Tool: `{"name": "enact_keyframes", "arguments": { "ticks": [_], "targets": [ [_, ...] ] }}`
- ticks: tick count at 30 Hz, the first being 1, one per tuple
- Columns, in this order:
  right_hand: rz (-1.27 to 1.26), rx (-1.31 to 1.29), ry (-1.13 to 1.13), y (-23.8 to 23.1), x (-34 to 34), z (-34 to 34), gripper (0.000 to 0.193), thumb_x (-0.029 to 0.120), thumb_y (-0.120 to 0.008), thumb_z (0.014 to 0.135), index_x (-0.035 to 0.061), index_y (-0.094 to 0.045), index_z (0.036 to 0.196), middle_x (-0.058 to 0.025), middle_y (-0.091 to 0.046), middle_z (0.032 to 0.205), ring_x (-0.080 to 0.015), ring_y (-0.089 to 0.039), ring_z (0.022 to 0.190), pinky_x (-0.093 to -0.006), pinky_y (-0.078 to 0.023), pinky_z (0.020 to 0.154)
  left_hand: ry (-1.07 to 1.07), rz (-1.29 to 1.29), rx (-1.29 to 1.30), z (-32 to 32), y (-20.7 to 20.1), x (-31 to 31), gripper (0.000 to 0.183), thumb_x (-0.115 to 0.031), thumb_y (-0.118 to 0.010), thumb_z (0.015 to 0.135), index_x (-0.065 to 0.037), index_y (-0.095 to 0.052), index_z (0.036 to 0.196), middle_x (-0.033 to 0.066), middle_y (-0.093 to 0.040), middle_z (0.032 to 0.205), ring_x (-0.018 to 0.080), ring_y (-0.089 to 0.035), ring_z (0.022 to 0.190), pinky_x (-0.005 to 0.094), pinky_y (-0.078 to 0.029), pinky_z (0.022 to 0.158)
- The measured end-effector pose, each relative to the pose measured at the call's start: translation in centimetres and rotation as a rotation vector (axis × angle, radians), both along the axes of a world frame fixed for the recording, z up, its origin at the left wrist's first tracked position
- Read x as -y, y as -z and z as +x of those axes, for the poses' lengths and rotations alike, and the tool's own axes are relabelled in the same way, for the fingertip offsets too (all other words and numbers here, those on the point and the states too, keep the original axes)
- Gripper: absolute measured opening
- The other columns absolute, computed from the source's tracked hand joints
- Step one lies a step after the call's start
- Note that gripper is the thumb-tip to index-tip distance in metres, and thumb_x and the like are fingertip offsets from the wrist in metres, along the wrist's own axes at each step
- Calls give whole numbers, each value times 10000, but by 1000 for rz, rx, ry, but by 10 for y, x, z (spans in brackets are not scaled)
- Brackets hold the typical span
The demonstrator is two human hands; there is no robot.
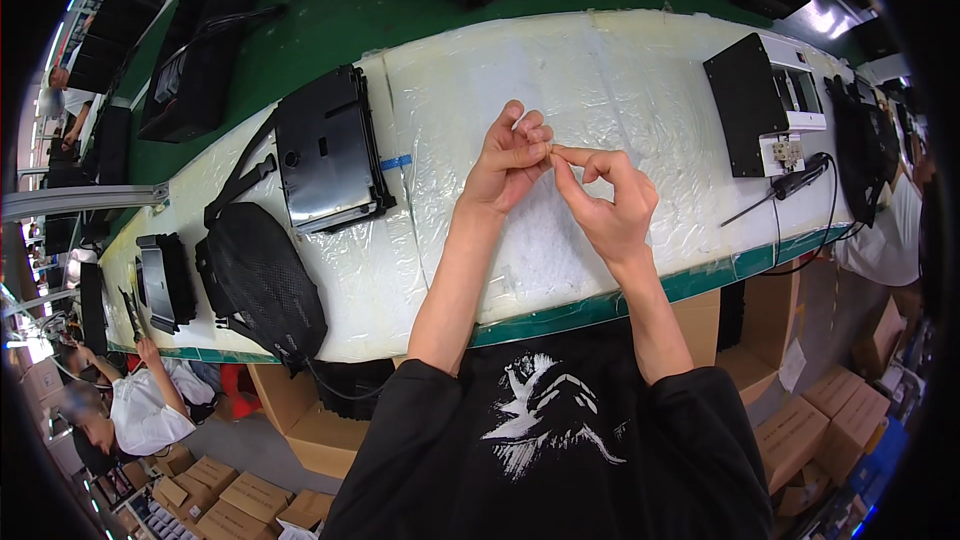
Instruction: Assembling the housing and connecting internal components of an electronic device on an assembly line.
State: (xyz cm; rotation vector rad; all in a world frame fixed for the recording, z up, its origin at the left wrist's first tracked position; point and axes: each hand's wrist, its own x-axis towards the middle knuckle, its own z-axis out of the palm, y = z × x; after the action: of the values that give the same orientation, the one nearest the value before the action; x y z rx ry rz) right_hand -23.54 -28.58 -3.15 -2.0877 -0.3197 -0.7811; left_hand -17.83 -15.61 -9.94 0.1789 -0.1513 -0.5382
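Note:
Above the middle of the plastic-covered table, my left hand (pixel 507 158) and my right hand (pixel 612 195) meet at the fingertips. My left thumb and forefinger are pinched together, with the other fingers curled loosely. The right thumb and forefinger close on the same spot. Whatever lies between them is too small to make out. To the right of my hands, a powered screwdriver (pixel 800 180) with a long thin bit lies on the table, its cord trailing off. A black and white metal housing (pixel 750 105) stands just beyond it.
At left lie a glossy black panel unit (pixel 330 155) with a strap and a black mesh bag (pixel 262 285). Black equipment (pixel 200 55) stands on the green surface beyond. Cardboard boxes (pixel 800 440) sit below the table edge. Another person (pixel 150 405) works at lower left.

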Motion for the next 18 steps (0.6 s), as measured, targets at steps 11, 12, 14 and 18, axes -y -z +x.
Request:
{"name": "enact_keyframes", "arguments": {
  "ticks": [11, 12, 14, 18],
  "targets": [
    [-107, 54, 77, -3, -4, 1, 290, -28, -736, 697, 59, -460, 705, -61, -679, 713, -149, -636, 577, -231, -450, 484, -93, 152, 77, 2, -3, -1, 430, 194, -610, 707, -141, -463, 932, -22, -491, 882, 121, -543, 866, 264, -508, 751],
    [-82, 49, 86, -2, -3, 2, 290, -27, -735, 698, 59, -458, 707, -62, -681, 717, -149, -633, 574, -232, -451, 486, -106, 174, 86, 2, -4, 1, 429, 196, -612, 703, -135, -462, 931, -16, -495, 880, 126, -545, 865, 263, -508, 751],
    [-58, 48, 96, 0, -3, 2, 290, -26, -733, 699, 59, -457, 709, -64, -683, 721, -149, -630, 570, -232, -452, 487, -118, 193, 99, 2, -6, 2, 428, 197, -615, 699, -130, -461, 930, -10, -498, 878, 132, -546, 864, 263, -509, 751],
    [-25, 43, 109, 4, -5, 2, 292, -30, -725, 702, 57, -447, 715, -73, -686, 727, -150, -633, 577, -231, -461, 503, -139, 225, 101, 1, -3, 1, 427, 195, -624, 690, -122, -463, 926, -3, -502, 873, 138, -549, 864, 262, -507, 751]
  ]
}}
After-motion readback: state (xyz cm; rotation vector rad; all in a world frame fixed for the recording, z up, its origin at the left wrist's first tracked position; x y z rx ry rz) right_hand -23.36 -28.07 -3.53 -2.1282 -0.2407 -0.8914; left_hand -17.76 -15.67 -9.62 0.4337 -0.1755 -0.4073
